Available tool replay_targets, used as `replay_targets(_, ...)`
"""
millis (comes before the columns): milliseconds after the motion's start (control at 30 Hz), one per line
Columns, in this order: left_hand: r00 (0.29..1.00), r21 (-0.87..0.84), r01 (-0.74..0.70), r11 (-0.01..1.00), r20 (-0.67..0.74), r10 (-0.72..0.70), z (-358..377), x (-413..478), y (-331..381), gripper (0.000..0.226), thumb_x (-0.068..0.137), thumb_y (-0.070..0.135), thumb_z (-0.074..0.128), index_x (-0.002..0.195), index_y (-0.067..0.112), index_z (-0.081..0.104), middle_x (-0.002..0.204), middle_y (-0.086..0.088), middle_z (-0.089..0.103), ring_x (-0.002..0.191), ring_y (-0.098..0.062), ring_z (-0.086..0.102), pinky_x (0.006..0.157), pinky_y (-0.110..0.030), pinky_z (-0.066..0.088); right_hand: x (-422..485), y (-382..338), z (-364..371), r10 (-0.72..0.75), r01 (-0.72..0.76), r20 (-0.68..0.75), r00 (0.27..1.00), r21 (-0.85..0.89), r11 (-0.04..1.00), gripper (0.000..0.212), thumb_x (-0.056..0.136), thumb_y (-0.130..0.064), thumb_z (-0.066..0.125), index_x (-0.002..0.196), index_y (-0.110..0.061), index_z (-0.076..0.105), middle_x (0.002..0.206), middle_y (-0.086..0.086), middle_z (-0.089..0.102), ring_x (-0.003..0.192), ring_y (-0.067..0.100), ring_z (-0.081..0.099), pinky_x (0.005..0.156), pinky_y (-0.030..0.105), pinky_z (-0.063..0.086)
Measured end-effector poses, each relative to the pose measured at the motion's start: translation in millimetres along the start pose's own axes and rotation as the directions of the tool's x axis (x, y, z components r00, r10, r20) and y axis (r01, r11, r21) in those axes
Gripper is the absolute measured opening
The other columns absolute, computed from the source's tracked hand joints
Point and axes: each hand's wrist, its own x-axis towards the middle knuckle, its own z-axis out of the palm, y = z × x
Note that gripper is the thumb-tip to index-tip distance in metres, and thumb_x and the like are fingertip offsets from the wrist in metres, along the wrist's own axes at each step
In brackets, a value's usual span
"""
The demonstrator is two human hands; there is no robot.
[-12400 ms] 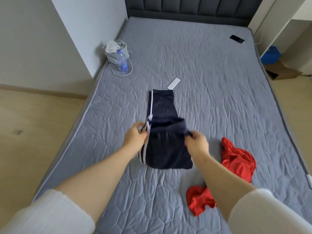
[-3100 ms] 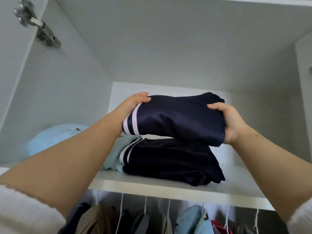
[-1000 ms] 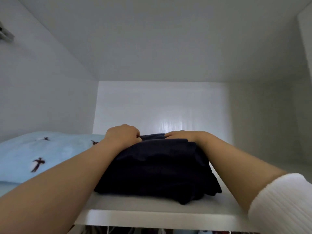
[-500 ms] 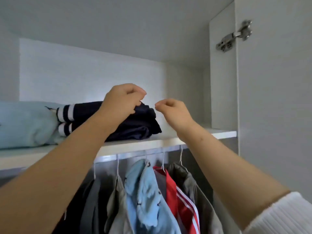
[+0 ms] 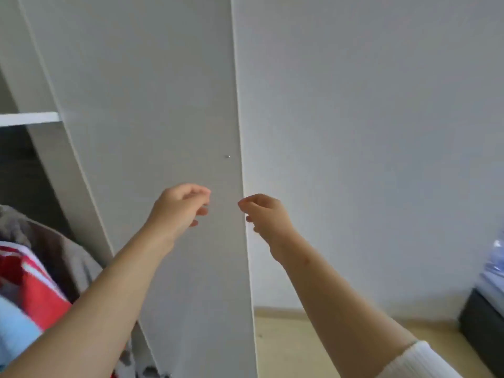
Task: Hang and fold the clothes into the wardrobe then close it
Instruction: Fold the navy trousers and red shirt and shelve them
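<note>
- While the wardrobe door (image 5: 152, 105) stands open, its pale inner face is seen filling the middle of the view, with its free edge running down just right of centre.
- A small metal stud (image 5: 228, 156) is set into the door near that edge, above both hands.
- The left hand (image 5: 181, 207) is raised in front of the door's inner face; its fingers are loosely curled and nothing is held in them.
- The right hand (image 5: 266, 214) is held at the door's free edge, fingers likewise loosely curled and empty; whether the edge is touched cannot be told, as the frame is blurred.
- The two hands are kept near each other but apart.
- The wardrobe's interior is shown at the far left, where the front of a white shelf (image 5: 30, 118) is visible.
- Below the shelf, hung clothes are seen: a grey-brown garment (image 5: 62, 255), a red garment (image 5: 38, 293) with white stripes, and a light blue garment (image 5: 13, 328) lowest.
- A white ribbed sleeve (image 5: 417, 361) is pushed up the right forearm.
- A plain wall (image 5: 381, 118) and a pale wooden floor (image 5: 313, 347) are seen to the right of the door.
</note>
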Motion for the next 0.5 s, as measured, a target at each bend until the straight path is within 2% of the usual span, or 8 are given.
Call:
replay_targets(67,0.985,-0.02,0.055,0.998,0.168,-0.051,79,-26,-6,0.016,0.09,0.015,0.054,0.078,0.023,0.062,0.08,0.002,0.064,0.071,-0.011,0.062,0.064,-0.026,0.045,-32,36,-70,0.078,-0.081,-0.109,0.991,-0.02,0.997,0.021,0.087,-0.015,0.055,0.07,-0.026,0.058,0.068,-0.009,0.055,0.062,0.006,0.05,0.049,0.014,0.037)
replay_targets(167,0.91,-0.013,0.129,0.992,0.4,-0.113,200,-85,-7,0.013,0.09,0.015,0.054,0.083,0.022,0.063,0.085,0.0,0.065,0.075,-0.013,0.063,0.068,-0.029,0.047,-97,87,-183,0.195,-0.218,-0.31,0.931,-0.043,0.975,0.024,0.087,-0.012,0.054,0.068,-0.026,0.057,0.064,-0.008,0.053,0.059,0.006,0.049,0.047,0.014,0.035)
replay_targets(300,0.759,0.008,0.232,0.973,0.623,-0.186,346,-184,5,0.013,0.092,0.011,0.053,0.085,0.016,0.062,0.082,-0.003,0.063,0.07,-0.013,0.06,0.062,-0.026,0.045,-201,146,-329,0.335,-0.394,-0.553,0.763,0.013,0.919,0.017,0.084,-0.012,0.053,0.07,-0.019,0.059,0.067,-0.003,0.054,0.066,0.013,0.048,0.053,0.023,0.032)
replay_targets(367,0.692,0.027,0.274,0.961,0.688,-0.216,407,-231,16,0.015,0.092,0.008,0.051,0.083,0.016,0.06,0.081,-0.003,0.062,0.068,-0.012,0.058,0.059,-0.024,0.041,-255,167,-387,0.393,-0.459,-0.625,0.675,0.062,0.886,0.012,0.083,-0.012,0.051,0.076,-0.015,0.06,0.069,-0.002,0.053,0.066,0.014,0.046,0.052,0.023,0.032)
replay_targets(500,0.546,0.08,0.332,0.94,0.796,-0.261,510,-313,39,0.017,0.093,0.009,0.049,0.083,0.017,0.06,0.079,-0.001,0.062,0.067,-0.012,0.058,0.06,-0.024,0.041,-353,195,-480,0.507,-0.548,-0.717,0.479,0.207,0.81,0.013,0.08,-0.013,0.05,0.075,-0.017,0.062,0.068,-0.004,0.056,0.063,0.014,0.048,0.053,0.022,0.034)
